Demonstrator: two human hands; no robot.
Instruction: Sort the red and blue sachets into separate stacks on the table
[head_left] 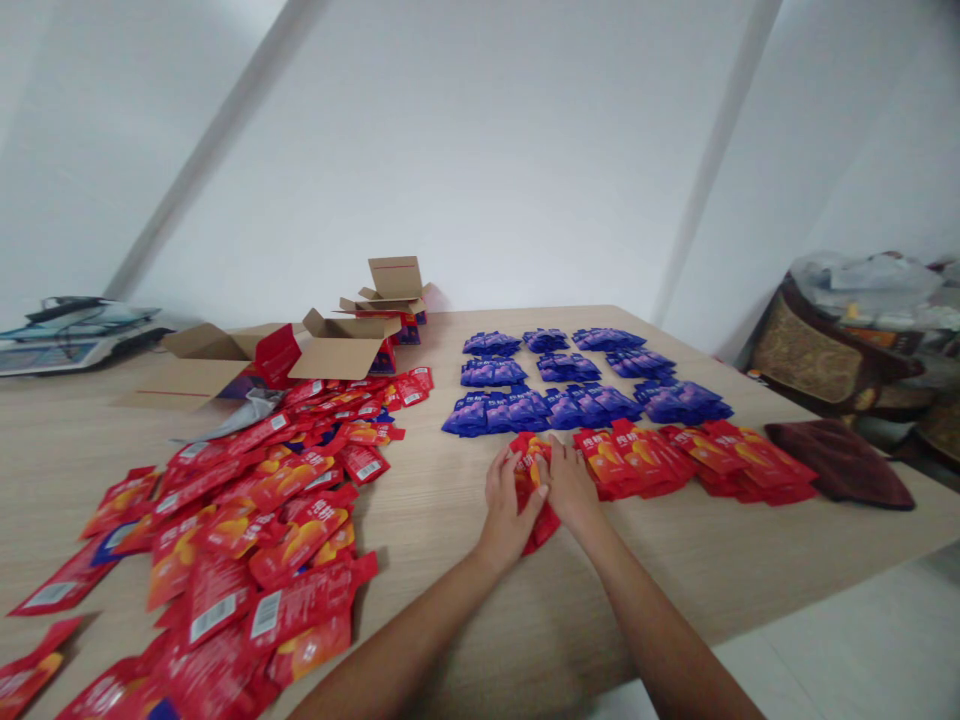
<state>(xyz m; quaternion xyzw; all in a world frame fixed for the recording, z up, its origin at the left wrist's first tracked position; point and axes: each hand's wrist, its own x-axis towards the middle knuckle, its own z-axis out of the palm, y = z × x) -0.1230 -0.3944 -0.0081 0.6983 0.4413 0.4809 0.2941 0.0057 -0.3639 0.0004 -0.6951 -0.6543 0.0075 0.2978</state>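
Both my hands are around a small stack of red snack pouches [545,532] with yellow fruit pictures. My left hand [504,512] presses on its left side, fingers curved over the pouches. On the opposite side, my right hand [570,485] holds the stack with its fingers close to the left ones. The hands cover much of the stack. Just to the right lie two more groups of red pouches, a nearer group [631,458] and a farther one [739,460]. Behind them, purple pouches [566,368] are laid out in rows of neat piles.
A large loose heap of red pouches [255,530] covers the table's left side. Open cardboard boxes [337,355] stand behind it. A dark red cloth [840,465] lies near the right edge. Beyond that edge is a patterned chair [810,345] with plastic bags.
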